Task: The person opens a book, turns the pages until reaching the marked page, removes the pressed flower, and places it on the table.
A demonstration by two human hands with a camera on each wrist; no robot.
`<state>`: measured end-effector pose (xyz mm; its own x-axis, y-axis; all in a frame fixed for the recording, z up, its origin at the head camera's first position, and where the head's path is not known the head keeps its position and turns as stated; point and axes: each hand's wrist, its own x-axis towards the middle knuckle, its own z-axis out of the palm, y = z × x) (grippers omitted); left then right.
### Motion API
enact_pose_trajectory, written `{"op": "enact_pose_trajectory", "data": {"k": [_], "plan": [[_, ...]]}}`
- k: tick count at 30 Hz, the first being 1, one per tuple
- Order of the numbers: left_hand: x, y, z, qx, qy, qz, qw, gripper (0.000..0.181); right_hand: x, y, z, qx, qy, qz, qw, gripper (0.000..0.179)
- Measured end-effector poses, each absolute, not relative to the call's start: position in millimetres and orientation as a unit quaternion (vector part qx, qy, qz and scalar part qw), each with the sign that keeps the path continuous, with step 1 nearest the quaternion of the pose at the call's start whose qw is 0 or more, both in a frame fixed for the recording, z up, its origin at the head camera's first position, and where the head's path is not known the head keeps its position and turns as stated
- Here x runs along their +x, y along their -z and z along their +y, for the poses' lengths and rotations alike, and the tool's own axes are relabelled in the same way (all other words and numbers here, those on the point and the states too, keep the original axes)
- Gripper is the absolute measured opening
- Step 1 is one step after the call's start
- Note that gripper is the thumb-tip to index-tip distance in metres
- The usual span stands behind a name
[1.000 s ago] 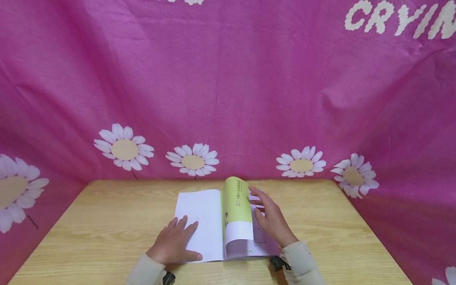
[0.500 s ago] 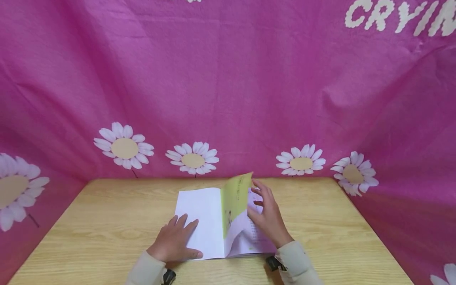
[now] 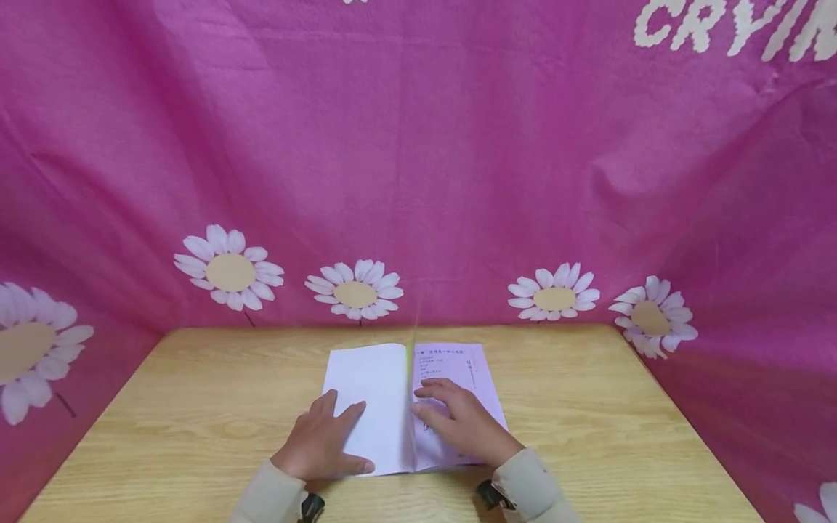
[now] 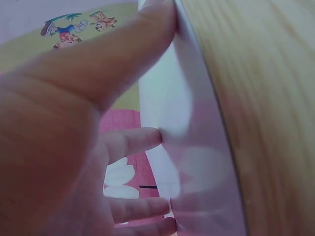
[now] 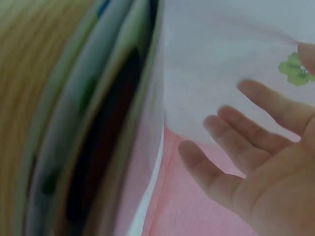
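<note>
An open book (image 3: 375,378) lies on the table, with a blank white page on the left and a lilac printed page (image 3: 484,396) on the right. Between them a thin leaf (image 3: 410,359) stands almost edge-on at the spine. My left hand (image 3: 319,439) rests on the left page's lower outer part, fingers spread and thumb near the bottom edge. Over the right page, my right hand (image 3: 463,420) has its fingers pointing left towards the standing leaf. Those fingers look loosely extended in the right wrist view; whether the tips touch the leaf I cannot tell.
The wooden table (image 3: 216,407) extends on both sides of the book. A magenta cloth (image 3: 451,181) with white daisies hangs behind it and along both sides. Black wrist straps sit at both of my cuffs.
My right hand has moved left from the book's outer side, swinging the green-and-white leaf from the right up to upright at the spine. The left hand has stayed on the left page.
</note>
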<state>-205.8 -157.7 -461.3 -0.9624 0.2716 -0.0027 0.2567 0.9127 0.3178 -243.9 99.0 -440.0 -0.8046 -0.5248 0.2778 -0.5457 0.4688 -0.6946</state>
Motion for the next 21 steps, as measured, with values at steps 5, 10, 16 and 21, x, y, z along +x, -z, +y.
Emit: {"op": "enact_pose_trajectory", "data": {"k": [5,10,16,21], "plan": [[-206,458,-160,0.148,-0.136,0.98,0.002,0.091,-238,442,90,0.334,-0.379,-0.862,-0.046,0.047],[-217,454,-173,0.155,-0.19,0.969,0.04,0.077,-236,442,88,0.339,-0.358,-0.868,-0.064,0.051],[-226,451,-195,0.108,-0.379,0.915,0.084,0.06,-233,445,88,0.34,-0.331,-0.876,-0.085,0.054],[-227,451,-202,0.079,-0.437,0.892,0.087,0.066,-227,449,85,0.357,-0.294,-0.881,-0.098,0.058]]}}
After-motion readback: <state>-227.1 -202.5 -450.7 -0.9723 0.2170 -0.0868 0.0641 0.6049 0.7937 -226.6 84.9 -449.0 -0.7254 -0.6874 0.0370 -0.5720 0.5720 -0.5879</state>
